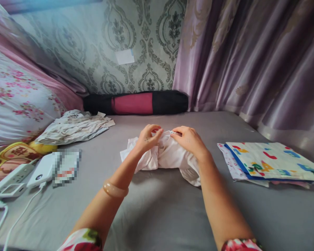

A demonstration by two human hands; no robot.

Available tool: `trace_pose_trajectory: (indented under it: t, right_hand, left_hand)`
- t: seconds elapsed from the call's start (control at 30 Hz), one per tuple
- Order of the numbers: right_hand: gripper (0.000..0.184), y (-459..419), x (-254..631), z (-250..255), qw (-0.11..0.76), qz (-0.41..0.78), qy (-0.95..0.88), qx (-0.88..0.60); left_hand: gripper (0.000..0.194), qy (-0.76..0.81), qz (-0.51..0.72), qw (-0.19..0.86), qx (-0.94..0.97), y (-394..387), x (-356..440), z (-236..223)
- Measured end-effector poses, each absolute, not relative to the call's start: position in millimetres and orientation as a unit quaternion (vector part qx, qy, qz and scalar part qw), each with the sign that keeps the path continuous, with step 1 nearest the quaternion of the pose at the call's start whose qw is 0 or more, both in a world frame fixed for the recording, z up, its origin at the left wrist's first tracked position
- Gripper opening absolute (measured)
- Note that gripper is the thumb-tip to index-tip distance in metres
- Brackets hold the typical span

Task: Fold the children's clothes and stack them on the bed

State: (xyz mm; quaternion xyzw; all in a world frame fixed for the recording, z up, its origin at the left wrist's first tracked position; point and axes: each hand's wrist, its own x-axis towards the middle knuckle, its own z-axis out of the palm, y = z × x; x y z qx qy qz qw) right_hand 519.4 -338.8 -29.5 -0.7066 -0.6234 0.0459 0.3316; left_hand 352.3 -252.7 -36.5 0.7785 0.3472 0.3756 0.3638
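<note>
A crumpled white garment (170, 153) lies on the grey sheet in front of me, its lower right part spread toward my right forearm. My right hand (187, 137) pinches its upper edge between thumb and fingers, where a small white piece sticks out. At the garment's upper left, my left hand (149, 136) is closed, thumb against curled fingers, on its edge. A thin white strand or edge stretches between both hands. What exactly the left fingertips grip is partly hidden. A pale bangle (115, 190) circles my left forearm.
Folded cloths with colourful prints (274, 160) are stacked at the right. To the left lie a heap of pale clothes (75, 127), a power strip (12, 179), a white power bank (43, 169) with a cable and a yellow cushion (18, 153). A black-and-red bolster (133, 103) lies by the wall.
</note>
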Motion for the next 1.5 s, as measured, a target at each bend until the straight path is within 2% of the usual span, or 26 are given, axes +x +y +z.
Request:
trace_pose_trajectory:
  t: [0.1,0.23,0.33,0.47,0.63,0.77,0.9,1.0,1.23,1.37,1.5]
  right_hand:
    - [0.021,-336.8,521.9,-32.7,0.326,0.038,-0.591,-0.737]
    - [0.024,-334.8,522.7,-35.0,0.326,0.038,-0.570,-0.754]
    - [0.026,-334.2,523.3,-36.5,0.329,0.041,-0.564,-0.756]
    - [0.027,-333.8,526.1,-39.6,0.333,0.047,-0.574,-0.746]
    - [0.025,-333.1,530.7,-43.6,0.335,0.059,-0.593,-0.730]
    - [0.025,-334.7,534.3,-44.9,0.351,0.064,-0.606,-0.711]
    - [0.023,-338.0,539.2,-43.3,0.388,0.094,-0.627,-0.669]
    - [0.025,-341.2,542.3,-40.5,0.416,0.126,-0.633,-0.641]
    - [0.031,-348.1,537.1,-25.5,0.433,0.167,-0.642,-0.610]
    - [0.037,-351.6,524.5,-1.8,0.495,0.197,-0.637,-0.557]
    - [0.039,-360.8,517.5,30.5,0.560,0.158,-0.621,-0.525]
  left_hand:
    - [0.030,0.371,0.427,0.254,0.785,-278.7,344.6,-34.6]
    - [0.033,0.423,0.314,0.221,0.821,-310.5,336.3,-53.5]
    - [0.027,0.477,0.233,0.160,0.832,-316.7,333.6,-78.0]
    - [0.009,0.520,0.220,0.121,0.817,-305.2,329.0,-98.9]
    - [0.003,0.531,0.254,0.185,0.787,-284.8,320.6,-99.8]
    - [0.008,0.526,0.314,0.359,0.704,-269.3,311.5,-90.9]
    - [0.026,0.498,0.347,0.565,0.559,-256.6,295.9,-72.4]
    - [0.038,0.475,0.346,0.618,0.522,-248.6,279.4,-51.9]
    - [0.032,0.444,0.380,0.570,0.578,-235.3,244.6,12.4]
    - [0.027,0.408,0.470,0.512,0.592,-245.7,234.5,60.4]
    - [0.025,0.346,0.547,0.452,0.614,-269.2,228.3,98.8]
